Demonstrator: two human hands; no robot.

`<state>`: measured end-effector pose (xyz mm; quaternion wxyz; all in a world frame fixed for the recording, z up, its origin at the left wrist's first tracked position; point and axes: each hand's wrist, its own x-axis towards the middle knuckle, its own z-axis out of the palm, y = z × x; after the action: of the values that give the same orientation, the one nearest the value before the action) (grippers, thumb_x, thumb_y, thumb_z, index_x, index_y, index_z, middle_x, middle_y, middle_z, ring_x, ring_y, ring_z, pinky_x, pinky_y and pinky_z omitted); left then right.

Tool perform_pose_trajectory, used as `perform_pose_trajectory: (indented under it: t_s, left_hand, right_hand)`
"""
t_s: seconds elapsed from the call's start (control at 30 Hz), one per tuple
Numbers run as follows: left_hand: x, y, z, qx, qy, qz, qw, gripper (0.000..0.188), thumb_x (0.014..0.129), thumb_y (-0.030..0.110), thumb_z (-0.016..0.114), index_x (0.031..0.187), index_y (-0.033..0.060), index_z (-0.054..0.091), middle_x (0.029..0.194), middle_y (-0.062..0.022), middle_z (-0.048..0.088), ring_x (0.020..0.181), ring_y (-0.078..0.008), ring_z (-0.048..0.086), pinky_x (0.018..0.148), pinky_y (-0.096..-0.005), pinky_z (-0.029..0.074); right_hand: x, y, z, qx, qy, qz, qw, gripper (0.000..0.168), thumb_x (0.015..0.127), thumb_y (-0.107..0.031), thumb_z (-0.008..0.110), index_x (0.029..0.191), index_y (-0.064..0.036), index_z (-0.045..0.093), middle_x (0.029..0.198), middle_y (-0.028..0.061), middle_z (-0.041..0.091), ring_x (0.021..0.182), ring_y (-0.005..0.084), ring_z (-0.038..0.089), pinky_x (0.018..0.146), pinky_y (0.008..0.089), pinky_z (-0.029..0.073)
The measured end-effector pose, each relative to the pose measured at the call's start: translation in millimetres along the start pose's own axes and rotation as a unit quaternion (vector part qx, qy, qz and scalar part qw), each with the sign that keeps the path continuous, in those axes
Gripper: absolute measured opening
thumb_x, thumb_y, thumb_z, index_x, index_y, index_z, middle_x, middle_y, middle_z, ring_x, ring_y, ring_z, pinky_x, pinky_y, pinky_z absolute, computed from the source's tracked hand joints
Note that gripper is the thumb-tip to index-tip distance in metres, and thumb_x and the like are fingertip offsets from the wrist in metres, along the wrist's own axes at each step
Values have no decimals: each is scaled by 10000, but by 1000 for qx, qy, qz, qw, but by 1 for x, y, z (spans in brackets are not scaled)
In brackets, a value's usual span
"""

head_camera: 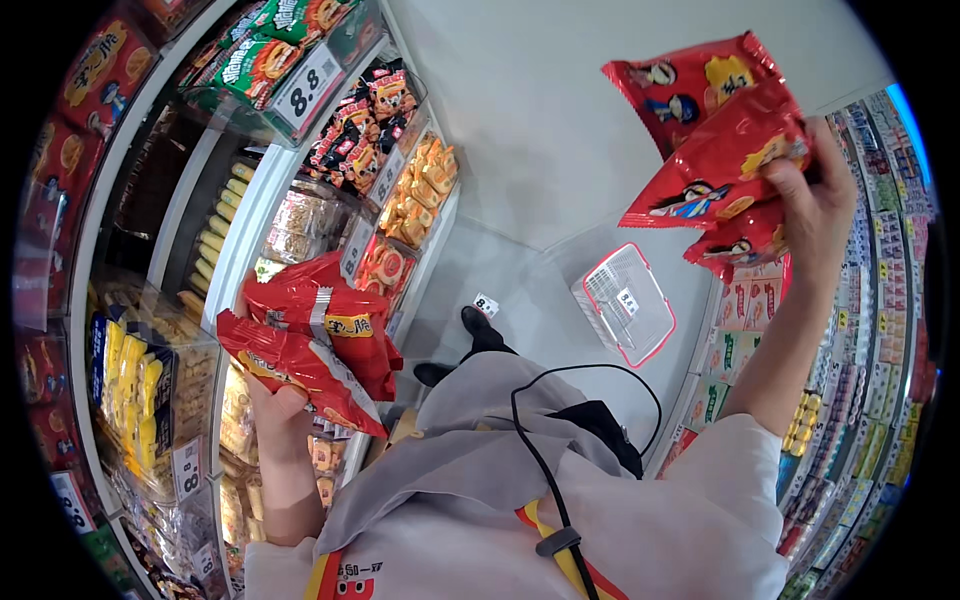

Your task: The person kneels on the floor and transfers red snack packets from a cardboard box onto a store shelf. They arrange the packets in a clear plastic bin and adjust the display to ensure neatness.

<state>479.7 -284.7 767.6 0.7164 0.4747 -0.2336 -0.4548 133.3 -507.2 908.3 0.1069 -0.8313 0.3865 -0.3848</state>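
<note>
My left hand (279, 405) grips red snack bags (319, 330) with yellow patches, held in front of the shelving on the left. At least two bags overlap there, and one shows its silvery back seam. On the other side my right hand (814, 187) is raised over the aisle, its thumb pressed on a bunch of several red snack bags (712, 157). These bear a cartoon figure and yellow patches, and they fan out towards the middle of the view. The fingers behind each bunch are mostly hidden.
A white shopping basket with a red rim (641, 300) stands on the grey floor, a price card in it. Another price card (486, 304) lies by my shoe (475, 321). Snack shelves (247, 202) with clear bins line the left; stocked shelves (862, 315) curve along the right. A black cable (525, 442) hangs before me.
</note>
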Motion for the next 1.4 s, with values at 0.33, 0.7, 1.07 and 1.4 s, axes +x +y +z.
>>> perform_pose_trajectory:
  t_s: [0.33,0.7,1.07,1.4]
  left_hand:
    - [-22,-199,23,35,31,-234,971,989,684,179,789,1430,63,149,1300,-106,435,1157,-220,482,977,-361,412]
    - [-54,-459,84,39,25,-403,914,1038,671,254,803,1431,69,121,1295,-107,425,1160,-209,492,960,-351,439]
    - [-63,-535,61,1,112,-416,902,915,707,122,779,1414,114,197,1263,-92,442,1111,-201,516,927,-341,470]
    - [-54,-550,37,58,120,-394,909,957,689,165,797,1414,73,179,1291,-96,409,1158,-204,477,953,-340,448]
  right_hand:
    - [-399,355,58,-87,32,661,744,454,835,-354,649,951,84,614,809,144,646,704,198,604,682,337,470]
    - [-563,572,176,335,317,783,418,374,966,-253,454,1238,3,456,1188,138,561,996,277,613,833,437,538]
    - [-509,617,215,340,197,665,635,396,959,-292,476,1144,58,476,1048,150,605,845,235,655,708,367,576]
    - [-497,644,289,-370,-167,580,706,402,888,-345,553,984,45,535,960,230,632,909,380,621,756,460,507]
